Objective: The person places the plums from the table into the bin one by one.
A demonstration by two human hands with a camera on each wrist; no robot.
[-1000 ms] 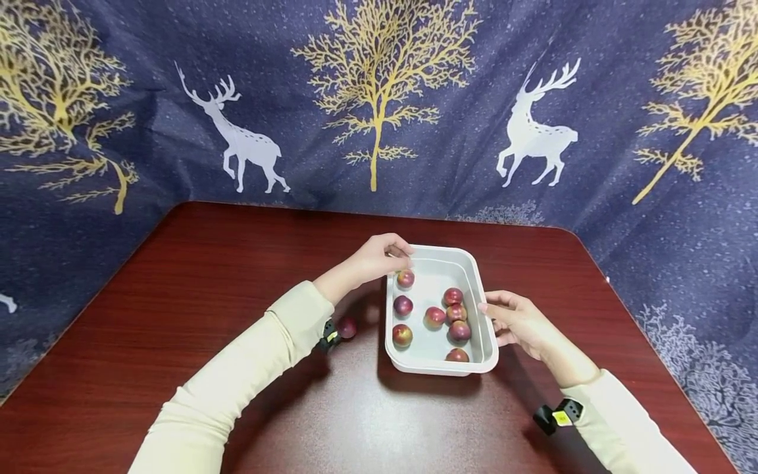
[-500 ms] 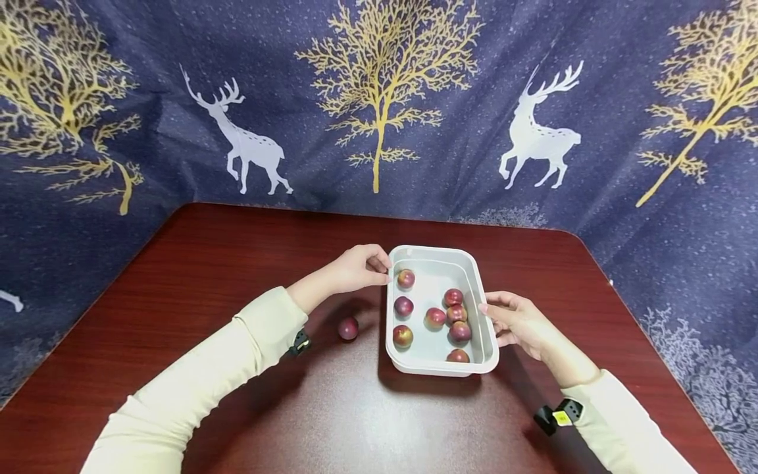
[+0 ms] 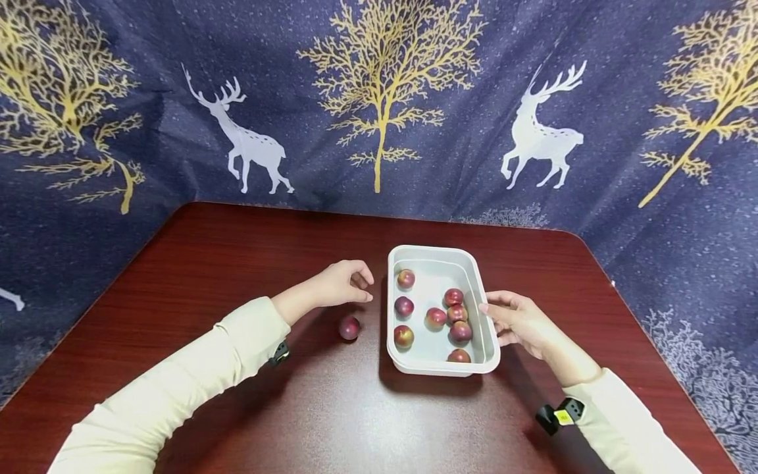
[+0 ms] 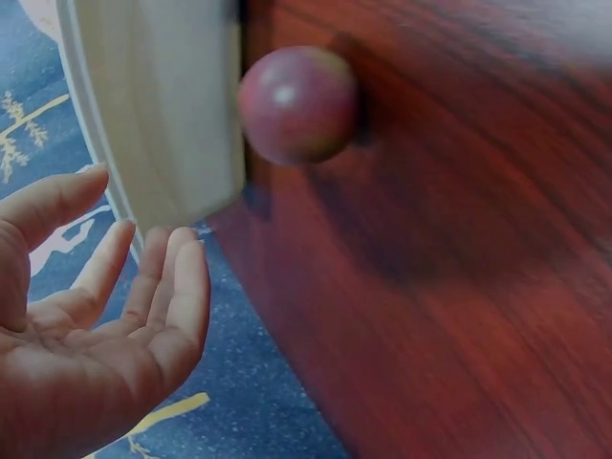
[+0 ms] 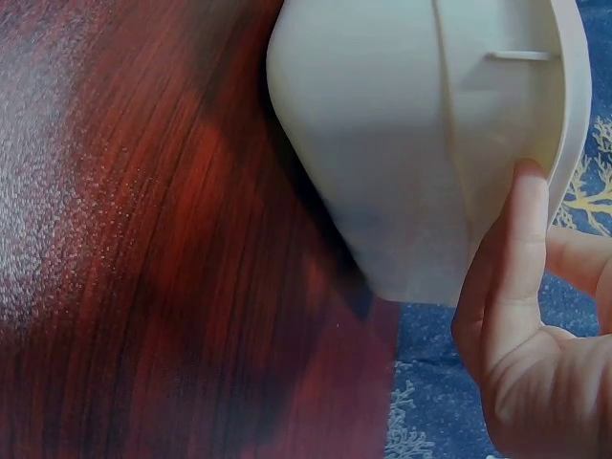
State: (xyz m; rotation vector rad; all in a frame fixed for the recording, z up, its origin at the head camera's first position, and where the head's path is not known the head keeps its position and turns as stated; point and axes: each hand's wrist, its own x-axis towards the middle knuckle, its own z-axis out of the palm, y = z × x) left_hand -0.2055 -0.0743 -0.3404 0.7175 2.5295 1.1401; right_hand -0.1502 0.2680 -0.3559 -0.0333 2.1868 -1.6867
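A white plastic container [image 3: 428, 273] rests on the table with several reddish plums [image 3: 435, 318] spread over its bottom. My right hand [image 3: 522, 324] grips its right rim, thumb over the top and fingers against the outer wall. In the right wrist view, a finger [image 5: 521, 258] lies along the wall below the rim. To the left of the container, my left hand [image 3: 339, 284] hovers with fingers loosely bent and nothing in them. One plum [image 3: 349, 328] lies on the table just below that hand; the left wrist view shows this plum [image 4: 298, 105] beside the container's wall.
The dark red wooden table [image 3: 249, 257] has a glossy glare near its front. Behind it hangs a blue cloth [image 3: 331, 158] printed with deer and golden trees. Black devices [image 3: 559, 416] are strapped at both wrists.
My left hand has let go of the container's far left corner and moved left and toward me, uncovering the plum on the table. The right hand has kept its grip.
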